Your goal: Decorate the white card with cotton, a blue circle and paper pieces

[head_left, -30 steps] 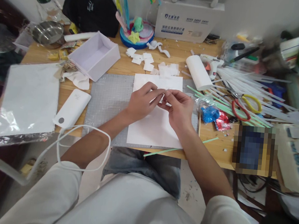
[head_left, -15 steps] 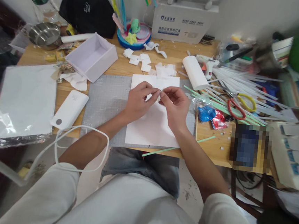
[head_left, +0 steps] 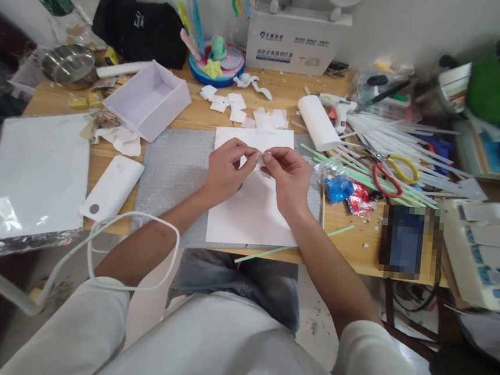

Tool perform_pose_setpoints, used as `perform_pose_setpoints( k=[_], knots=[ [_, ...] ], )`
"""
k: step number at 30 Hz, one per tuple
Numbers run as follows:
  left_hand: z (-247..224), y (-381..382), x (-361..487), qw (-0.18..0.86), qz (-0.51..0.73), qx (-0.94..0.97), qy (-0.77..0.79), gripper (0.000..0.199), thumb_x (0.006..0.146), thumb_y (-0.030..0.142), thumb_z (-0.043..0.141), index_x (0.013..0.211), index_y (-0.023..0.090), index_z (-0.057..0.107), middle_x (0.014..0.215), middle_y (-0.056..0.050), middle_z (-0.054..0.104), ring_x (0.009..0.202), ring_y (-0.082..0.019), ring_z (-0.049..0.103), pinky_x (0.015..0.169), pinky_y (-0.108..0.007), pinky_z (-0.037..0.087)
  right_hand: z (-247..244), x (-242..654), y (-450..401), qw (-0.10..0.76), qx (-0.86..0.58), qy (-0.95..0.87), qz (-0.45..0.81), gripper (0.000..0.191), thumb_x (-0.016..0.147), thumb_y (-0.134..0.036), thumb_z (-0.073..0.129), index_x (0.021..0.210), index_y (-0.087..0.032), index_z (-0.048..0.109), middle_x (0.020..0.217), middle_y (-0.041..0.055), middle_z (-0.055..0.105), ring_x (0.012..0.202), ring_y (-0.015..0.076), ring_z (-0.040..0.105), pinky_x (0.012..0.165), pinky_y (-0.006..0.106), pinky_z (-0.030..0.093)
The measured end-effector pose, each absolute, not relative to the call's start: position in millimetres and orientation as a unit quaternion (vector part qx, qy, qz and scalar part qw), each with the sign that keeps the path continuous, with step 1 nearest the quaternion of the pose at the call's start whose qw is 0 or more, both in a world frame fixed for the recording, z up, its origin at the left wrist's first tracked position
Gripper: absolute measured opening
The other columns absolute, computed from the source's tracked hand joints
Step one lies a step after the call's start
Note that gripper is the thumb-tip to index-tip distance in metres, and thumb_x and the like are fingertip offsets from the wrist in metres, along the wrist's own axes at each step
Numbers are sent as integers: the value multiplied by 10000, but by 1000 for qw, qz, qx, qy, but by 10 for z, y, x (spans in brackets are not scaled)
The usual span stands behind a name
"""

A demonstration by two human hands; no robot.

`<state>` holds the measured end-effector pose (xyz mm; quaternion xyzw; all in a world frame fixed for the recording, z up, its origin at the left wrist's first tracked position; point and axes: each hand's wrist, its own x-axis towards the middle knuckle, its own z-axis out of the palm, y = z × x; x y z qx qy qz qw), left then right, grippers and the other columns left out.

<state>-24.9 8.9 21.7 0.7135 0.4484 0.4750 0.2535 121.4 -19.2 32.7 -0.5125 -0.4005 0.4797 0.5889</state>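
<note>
Over a white sheet of paper (head_left: 247, 222) on a grey cutting mat (head_left: 167, 174), my left hand (head_left: 230, 171) and my right hand (head_left: 289, 176) meet with their fingertips pinched close together. Something tiny and whitish shows between the fingertips, too small to name. A bit of blue shows at the lower edge of my left hand. Just beyond the paper lie thin white squares (head_left: 271, 119), with more white pieces (head_left: 237, 115) to their left.
A lilac box (head_left: 165, 107) and white power bank (head_left: 114, 187) with a looping cable stand left. To the right are a white roll (head_left: 319, 123), glue gun (head_left: 341, 111), scissors (head_left: 386, 179), plastic strips (head_left: 381, 135) and blue clay (head_left: 340, 188).
The view has shifted slightly. Both hands stay pinched together over the paper, with small finger movements; a bit of blue now shows beside my left hand.
</note>
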Motion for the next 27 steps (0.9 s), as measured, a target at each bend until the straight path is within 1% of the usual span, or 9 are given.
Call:
perform_pose_setpoints(
  k=[3, 5, 9, 11, 15, 19, 23, 27],
  knots=[
    [228, 92, -248, 268, 472, 708, 452, 198, 961, 371, 664, 935, 229, 799, 839, -19, 676, 618, -88, 502, 585, -245, 415, 332, 1210, -193, 583, -520, -385, 491, 228, 769, -450, 818, 847, -264, 711, 826, -32, 699, 771, 107, 651, 748, 272, 589],
    [246, 96, -251, 292, 478, 696, 449, 256, 969, 420, 650, 903, 218, 792, 836, -26, 684, 650, -97, 539, 595, -246, 423, 328, 1212, -191, 582, -522, -379, 496, 235, 767, -455, 813, 855, -263, 711, 821, -31, 701, 763, 106, 653, 740, 274, 589],
    [282, 135, -271, 356, 485, 666, 441, 374, 987, 503, 603, 840, 204, 772, 852, -42, 717, 790, -133, 631, 726, -274, 483, 344, 1230, -181, 583, -515, -375, 505, 269, 733, -443, 839, 896, -265, 720, 832, -29, 717, 752, 107, 655, 705, 266, 581],
    [304, 166, -288, 403, 473, 650, 437, 387, 961, 531, 631, 811, 202, 768, 837, -38, 724, 802, -141, 638, 766, -287, 491, 364, 1238, -178, 585, -506, -379, 509, 300, 707, -428, 862, 905, -266, 706, 808, -38, 707, 732, 104, 648, 682, 256, 570],
    [351, 220, -317, 500, 422, 607, 451, 409, 864, 586, 718, 764, 192, 762, 732, -21, 697, 727, -142, 606, 689, -278, 482, 379, 1240, -172, 581, -500, -393, 508, 366, 668, -454, 892, 854, -263, 642, 758, -56, 664, 693, 99, 620, 650, 246, 547],
    [339, 254, -338, 533, 409, 591, 447, 365, 810, 553, 773, 789, 189, 781, 713, -19, 699, 674, -130, 586, 627, -266, 454, 348, 1243, -160, 574, -500, -422, 492, 399, 674, -502, 889, 832, -255, 618, 763, -54, 636, 696, 94, 595, 644, 240, 525],
    [282, 271, -350, 535, 418, 594, 431, 281, 803, 471, 801, 814, 190, 801, 770, -31, 740, 655, -118, 585, 636, -270, 455, 314, 1254, -149, 572, -501, -437, 480, 381, 705, -500, 871, 860, -257, 621, 812, -46, 638, 723, 94, 594, 650, 240, 515],
    [272, 270, -345, 545, 416, 584, 434, 250, 792, 440, 817, 816, 191, 802, 786, -30, 745, 646, -110, 577, 633, -268, 453, 296, 1262, -150, 581, -499, -452, 457, 329, 742, -473, 846, 885, -262, 637, 803, -46, 648, 734, 99, 600, 669, 246, 509]
  ],
)
